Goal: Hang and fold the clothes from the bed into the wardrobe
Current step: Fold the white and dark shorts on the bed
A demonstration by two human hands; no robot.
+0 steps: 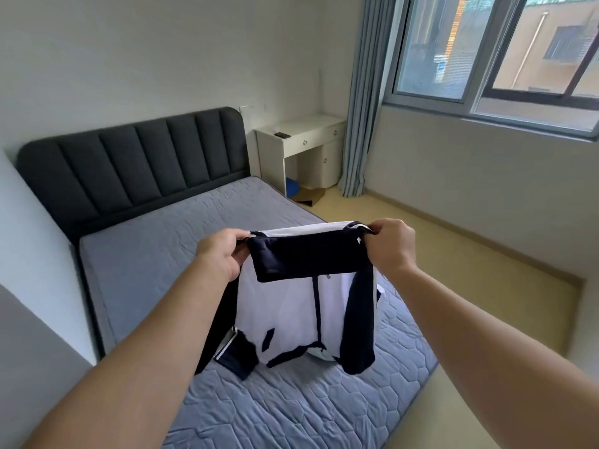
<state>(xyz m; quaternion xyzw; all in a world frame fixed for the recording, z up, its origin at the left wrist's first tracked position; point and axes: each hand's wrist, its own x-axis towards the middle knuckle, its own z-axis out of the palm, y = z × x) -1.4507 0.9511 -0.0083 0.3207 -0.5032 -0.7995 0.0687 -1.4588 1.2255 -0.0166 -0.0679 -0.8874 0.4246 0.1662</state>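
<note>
- Your left hand [223, 254] and right hand [390, 243] each pinch a shoulder of the white-and-navy jacket [291, 306], so it hangs flat.
- It hangs above the bed [162, 254], hem just brushing the mattress, probably ready for a hanger or fold.

- One bed [162, 254], with one dark padded headboard [136, 163].
- One white and navy jacket [285, 312], held up over the foot half of the bed. Whether the white cloth showing behind it is a second garment cannot be told.
- Two hands above the bed: the left hand [223, 254] and the right hand [392, 244], each pinching one top corner of the jacket.
- One white desk [308, 128] just beside the head of the bed, on its right.
- One small dark object [282, 135] on the desk top.
- One blue thing [292, 187] and one piece of cardboard [309, 192] under the desk.
- One grey-blue curtain [366, 108] just beyond the desk.
- One window [486, 59], well right of the bed.
</note>
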